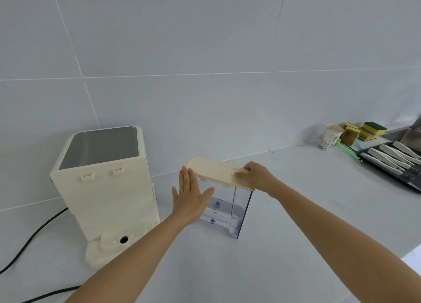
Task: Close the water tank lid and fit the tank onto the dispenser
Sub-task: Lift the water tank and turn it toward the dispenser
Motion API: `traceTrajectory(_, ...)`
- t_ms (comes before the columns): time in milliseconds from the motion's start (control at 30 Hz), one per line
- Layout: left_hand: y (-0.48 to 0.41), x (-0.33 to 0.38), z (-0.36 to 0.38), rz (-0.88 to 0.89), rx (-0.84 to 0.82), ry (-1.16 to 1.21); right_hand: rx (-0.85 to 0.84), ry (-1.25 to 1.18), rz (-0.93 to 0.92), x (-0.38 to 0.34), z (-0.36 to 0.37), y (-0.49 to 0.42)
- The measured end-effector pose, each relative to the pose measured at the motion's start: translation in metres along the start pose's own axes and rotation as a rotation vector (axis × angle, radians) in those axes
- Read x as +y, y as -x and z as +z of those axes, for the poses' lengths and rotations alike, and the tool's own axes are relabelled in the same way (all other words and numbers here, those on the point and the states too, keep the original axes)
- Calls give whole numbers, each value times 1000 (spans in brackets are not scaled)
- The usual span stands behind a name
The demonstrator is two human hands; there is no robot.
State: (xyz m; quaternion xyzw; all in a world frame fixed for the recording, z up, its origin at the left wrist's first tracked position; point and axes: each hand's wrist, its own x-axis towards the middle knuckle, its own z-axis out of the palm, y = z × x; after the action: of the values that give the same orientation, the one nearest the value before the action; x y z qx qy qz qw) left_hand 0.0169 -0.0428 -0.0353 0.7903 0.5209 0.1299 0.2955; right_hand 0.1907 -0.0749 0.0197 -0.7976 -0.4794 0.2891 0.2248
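Sitting on a pale counter (284, 245) against a tiled wall (205, 52), the cream dispenser (104, 189) is over at 9 o'clock from the clear water tank (230, 209), back side facing the camera, with one black power cord (34, 236) snaking off its left side. Nothing sits between the two, just bare counter. Way off at 2 o'clock there's a bit of clutter: one paper cup (330, 137), what looks like three yellow sponges (362, 132) stacked and leaning (hard to count for sure), a green-handled brush (348, 152), and a dark tray (391, 166) with about five white-handled utensils laid side by side. All of that is well apart from the tank. The tank stands upright near the middle of the counter, and its cream lid (216, 171) is tilted up, raised on the left end and down on the right end, so it's not shut yet. The left hand (190, 199) is flat and relaxed, fingers spread, palm against the tank's left wall, fingertips just reaching the lid's raised edge at 12 o'clock, not gripping anything. The right hand (256, 176) is curled over the lid's right end, fingers on top, grasping it, with the tank body directly below at 6 o'clock from that hand.
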Motion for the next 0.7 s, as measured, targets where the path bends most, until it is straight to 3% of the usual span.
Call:
traceTrajectory(100, -11, 2, -6, -49, -40, 141, 2, -66, -30, 7, 2, 10)
traceTrajectory(300, -30, 14, -23, -127, -182, 645, 40, -237, -2, 5, 19, 39)
traceTrajectory(433, -39, 18, -26, -174, -253, 636, 42, -229, -15, -2, 37, 65)
traceTrajectory(700, -40, 34, -38, -86, -454, 507, -76, -292, -52, -18, 63, 99)
